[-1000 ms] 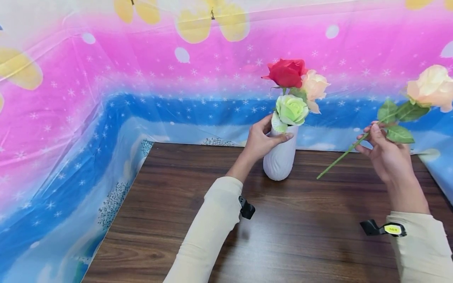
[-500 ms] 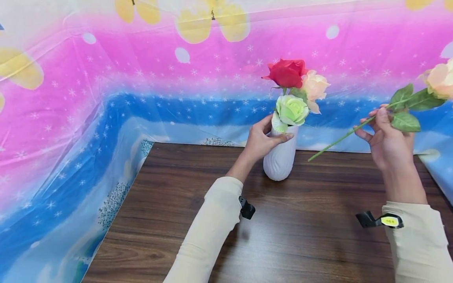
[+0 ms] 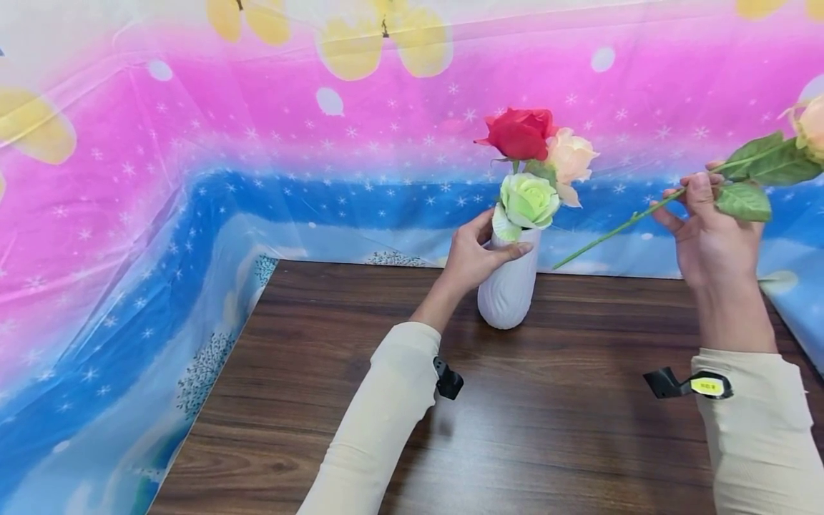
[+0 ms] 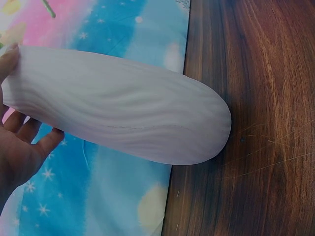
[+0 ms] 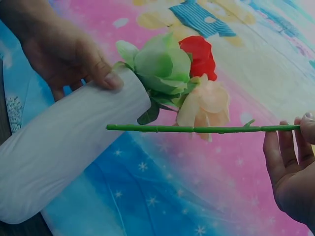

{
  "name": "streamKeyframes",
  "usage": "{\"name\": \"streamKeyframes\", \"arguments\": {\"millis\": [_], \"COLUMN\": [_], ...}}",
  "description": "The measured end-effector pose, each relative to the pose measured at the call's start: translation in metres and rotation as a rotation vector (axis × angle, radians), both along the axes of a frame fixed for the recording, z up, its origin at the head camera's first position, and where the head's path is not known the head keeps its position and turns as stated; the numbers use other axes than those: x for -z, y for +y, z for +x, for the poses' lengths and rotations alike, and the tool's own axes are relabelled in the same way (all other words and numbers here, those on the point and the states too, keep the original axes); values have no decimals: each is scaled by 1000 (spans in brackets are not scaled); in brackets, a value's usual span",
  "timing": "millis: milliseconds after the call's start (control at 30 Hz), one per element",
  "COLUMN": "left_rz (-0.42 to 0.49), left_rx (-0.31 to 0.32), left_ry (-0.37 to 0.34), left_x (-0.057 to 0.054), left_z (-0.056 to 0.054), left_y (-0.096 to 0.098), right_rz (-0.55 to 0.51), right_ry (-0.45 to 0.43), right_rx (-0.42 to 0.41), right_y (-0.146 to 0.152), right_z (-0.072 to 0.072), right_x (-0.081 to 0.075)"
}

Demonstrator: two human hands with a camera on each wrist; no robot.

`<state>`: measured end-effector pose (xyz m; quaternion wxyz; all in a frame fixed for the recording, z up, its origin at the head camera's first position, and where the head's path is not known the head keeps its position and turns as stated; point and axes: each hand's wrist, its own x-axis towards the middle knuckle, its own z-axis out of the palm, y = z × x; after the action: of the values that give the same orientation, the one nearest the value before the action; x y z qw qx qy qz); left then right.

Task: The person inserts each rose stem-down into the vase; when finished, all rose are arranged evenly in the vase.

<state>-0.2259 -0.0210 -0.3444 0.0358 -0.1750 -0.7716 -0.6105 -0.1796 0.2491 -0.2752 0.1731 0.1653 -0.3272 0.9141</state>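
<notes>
A white vase (image 3: 508,286) with wavy ridges stands upright on the table. My left hand (image 3: 475,254) grips it near the rim, thumb in front and fingers behind. In it are a red rose (image 3: 518,134), a pale green rose (image 3: 529,200) and a peach rose (image 3: 570,159). To the right, my right hand (image 3: 721,239) pinches the stem of another peach rose (image 3: 812,129), whose bloom is cut off by the view's edge. Its green stem (image 5: 197,129) slants down toward the vase; in the right wrist view the stem's end appears in front of the vase.
The dark wooden table (image 3: 322,386) reaches back to a draped cloth (image 3: 309,179), pink and blue with snowflakes, which hangs behind and to the left. A black wrist mount (image 3: 448,379) sits on the left sleeve, another black mount (image 3: 682,385) on the right.
My right hand has risen, carrying the peach rose up and right, so its bloom has partly left the head view. The stem's tip has moved up and left. My left hand stays on the vase.
</notes>
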Motion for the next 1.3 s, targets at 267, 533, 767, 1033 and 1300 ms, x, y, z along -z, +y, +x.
{"name": "streamKeyframes", "arguments": {"millis": [267, 533, 767, 1033, 1300], "left_rz": [5, 1, -2, 3, 8], "left_rx": [2, 7, 7, 5, 5], "left_ry": [7, 9, 9, 5, -2], "left_x": [1, 1, 1, 1, 0], "left_z": [0, 0, 0, -1, -1], "left_y": [0, 0, 0, -1, 0], "right_rz": [7, -97, -82, -63, 136], "right_ry": [33, 27, 22, 45, 70], "right_rx": [-61, -24, 43, 10, 61], "right_y": [-8, -17, -21, -27, -39], "right_z": [-1, -5, -8, -11, -14], "right_x": [-7, -23, -32, -32, -29]}}
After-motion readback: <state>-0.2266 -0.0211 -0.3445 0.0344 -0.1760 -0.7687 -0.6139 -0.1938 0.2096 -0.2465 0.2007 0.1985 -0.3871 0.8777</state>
